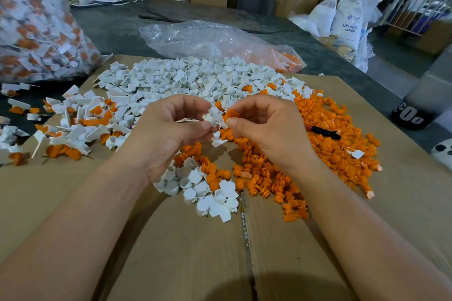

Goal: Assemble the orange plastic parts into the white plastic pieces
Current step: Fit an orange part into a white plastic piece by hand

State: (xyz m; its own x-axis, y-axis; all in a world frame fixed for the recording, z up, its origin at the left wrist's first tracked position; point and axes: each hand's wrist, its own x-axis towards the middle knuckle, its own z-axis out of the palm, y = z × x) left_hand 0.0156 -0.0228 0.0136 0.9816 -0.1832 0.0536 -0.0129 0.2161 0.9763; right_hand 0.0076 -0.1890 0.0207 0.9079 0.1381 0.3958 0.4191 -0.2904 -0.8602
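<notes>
My left hand (168, 129) pinches a small white plastic piece (213, 117) between thumb and fingers. My right hand (264, 124) pinches an orange plastic part (231, 114) right beside it, the two touching. Both hands hover above flattened cardboard (183, 252). A heap of loose white pieces (195, 80) lies behind the hands, and a small cluster of white pieces (203, 190) lies below them. Loose orange parts (330, 149) spread to the right. Joined white-and-orange pieces (73, 124) lie at the left.
A big clear bag of joined pieces (36, 19) stands at the far left. A crumpled clear bag (208, 41) with a few orange parts lies behind the white heap. A black-and-red pen (322, 131) rests on the orange parts. Boxes and white sacks (347, 19) stand beyond.
</notes>
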